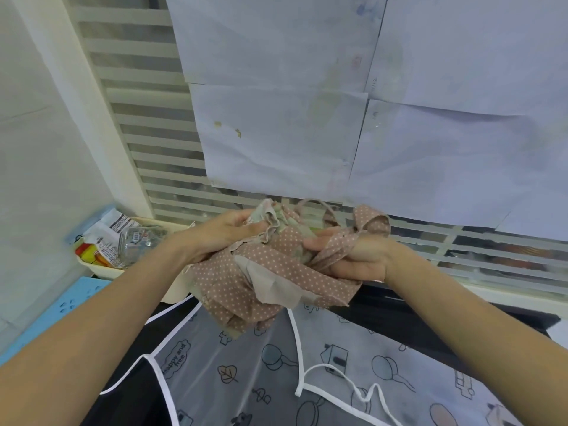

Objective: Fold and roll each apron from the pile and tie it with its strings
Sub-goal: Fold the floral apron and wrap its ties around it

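A bunched brown apron with white dots [246, 284] hangs in the air between both hands. My left hand [224, 232] grips its ruffled upper edge. My right hand [353, 256] holds the other side, with a dotted strap [372, 224] looped over its fingers. Below them lies a translucent grey apron [276, 373] with cartoon prints and white trim, spread flat on the dark surface. Its white string [347, 379] curls loose on top of it.
A cream tray [101, 269] with packets and a clear jar [135, 244] stands at the left by the window. A blue perforated panel [58, 312] lies at the lower left. White paper sheets [292, 118] cover the slatted window behind.
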`<state>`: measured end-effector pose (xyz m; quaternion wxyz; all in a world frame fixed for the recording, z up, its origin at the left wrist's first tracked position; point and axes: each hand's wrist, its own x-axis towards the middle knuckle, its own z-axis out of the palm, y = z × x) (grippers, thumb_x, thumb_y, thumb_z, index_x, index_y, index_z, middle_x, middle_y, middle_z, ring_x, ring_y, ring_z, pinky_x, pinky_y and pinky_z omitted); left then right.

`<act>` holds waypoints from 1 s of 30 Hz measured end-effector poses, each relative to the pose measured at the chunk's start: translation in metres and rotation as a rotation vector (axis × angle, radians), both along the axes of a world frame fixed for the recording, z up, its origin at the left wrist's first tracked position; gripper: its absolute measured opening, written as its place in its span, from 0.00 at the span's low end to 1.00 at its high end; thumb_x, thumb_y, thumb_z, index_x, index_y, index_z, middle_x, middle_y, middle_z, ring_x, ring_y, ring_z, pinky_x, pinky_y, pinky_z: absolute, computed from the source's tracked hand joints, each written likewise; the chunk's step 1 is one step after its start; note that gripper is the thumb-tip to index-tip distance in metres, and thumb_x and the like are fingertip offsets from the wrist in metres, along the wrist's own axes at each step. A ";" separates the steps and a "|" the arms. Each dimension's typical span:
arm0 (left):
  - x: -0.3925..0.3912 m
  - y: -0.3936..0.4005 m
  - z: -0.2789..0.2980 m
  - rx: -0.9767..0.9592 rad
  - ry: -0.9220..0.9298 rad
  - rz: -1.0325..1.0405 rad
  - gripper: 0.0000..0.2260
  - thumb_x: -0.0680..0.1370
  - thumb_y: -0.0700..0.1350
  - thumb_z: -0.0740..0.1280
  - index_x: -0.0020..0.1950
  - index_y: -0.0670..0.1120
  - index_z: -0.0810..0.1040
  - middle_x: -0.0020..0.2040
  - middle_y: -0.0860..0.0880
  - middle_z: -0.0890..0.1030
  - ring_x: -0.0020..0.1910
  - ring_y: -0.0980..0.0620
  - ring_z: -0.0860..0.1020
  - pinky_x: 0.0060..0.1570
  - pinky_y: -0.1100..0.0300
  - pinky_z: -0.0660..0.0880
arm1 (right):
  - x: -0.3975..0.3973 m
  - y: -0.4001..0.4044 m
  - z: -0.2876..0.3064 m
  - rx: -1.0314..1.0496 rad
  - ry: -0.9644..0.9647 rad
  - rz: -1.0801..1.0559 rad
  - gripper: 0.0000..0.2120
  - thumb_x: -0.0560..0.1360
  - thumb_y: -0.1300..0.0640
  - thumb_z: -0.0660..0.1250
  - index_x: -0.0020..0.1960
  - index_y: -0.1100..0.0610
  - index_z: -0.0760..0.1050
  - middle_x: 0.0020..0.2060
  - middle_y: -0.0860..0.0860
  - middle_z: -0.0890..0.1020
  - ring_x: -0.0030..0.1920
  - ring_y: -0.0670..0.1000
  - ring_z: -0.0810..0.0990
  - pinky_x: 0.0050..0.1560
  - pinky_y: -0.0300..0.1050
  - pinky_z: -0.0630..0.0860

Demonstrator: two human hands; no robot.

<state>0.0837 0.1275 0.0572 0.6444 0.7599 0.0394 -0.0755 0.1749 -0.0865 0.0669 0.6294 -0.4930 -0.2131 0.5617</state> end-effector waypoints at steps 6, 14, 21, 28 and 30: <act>0.000 -0.008 0.002 -0.129 0.046 0.038 0.19 0.64 0.54 0.69 0.53 0.50 0.78 0.44 0.51 0.85 0.41 0.54 0.83 0.38 0.63 0.79 | -0.001 0.009 -0.023 0.283 0.288 -0.224 0.23 0.75 0.60 0.62 0.68 0.66 0.69 0.67 0.62 0.72 0.68 0.59 0.71 0.65 0.55 0.70; 0.005 0.001 0.003 -0.218 -0.009 0.203 0.18 0.66 0.58 0.72 0.51 0.49 0.78 0.39 0.50 0.85 0.35 0.54 0.83 0.32 0.63 0.78 | 0.010 0.003 -0.028 0.173 0.314 -0.446 0.18 0.67 0.66 0.70 0.57 0.63 0.79 0.50 0.64 0.81 0.38 0.54 0.84 0.32 0.45 0.82; 0.015 -0.007 -0.002 0.084 -0.019 0.112 0.10 0.72 0.51 0.67 0.50 0.50 0.78 0.41 0.52 0.84 0.38 0.56 0.82 0.35 0.66 0.77 | 0.010 -0.006 0.001 -0.126 -0.236 -0.039 0.04 0.69 0.60 0.68 0.38 0.55 0.82 0.34 0.49 0.83 0.34 0.46 0.81 0.37 0.38 0.80; 0.026 -0.034 -0.001 0.384 -0.128 -0.133 0.04 0.75 0.48 0.66 0.49 0.53 0.78 0.41 0.59 0.82 0.40 0.61 0.79 0.40 0.66 0.72 | 0.021 0.005 -0.005 -0.511 -0.584 0.064 0.09 0.77 0.63 0.65 0.56 0.62 0.77 0.51 0.57 0.81 0.54 0.56 0.80 0.54 0.50 0.79; 0.027 -0.036 -0.007 0.401 -0.141 -0.114 0.06 0.76 0.48 0.66 0.53 0.52 0.77 0.46 0.54 0.83 0.44 0.57 0.80 0.43 0.62 0.76 | 0.028 0.004 -0.007 -0.594 -0.715 0.044 0.12 0.74 0.62 0.68 0.58 0.60 0.77 0.55 0.57 0.79 0.58 0.58 0.77 0.58 0.53 0.77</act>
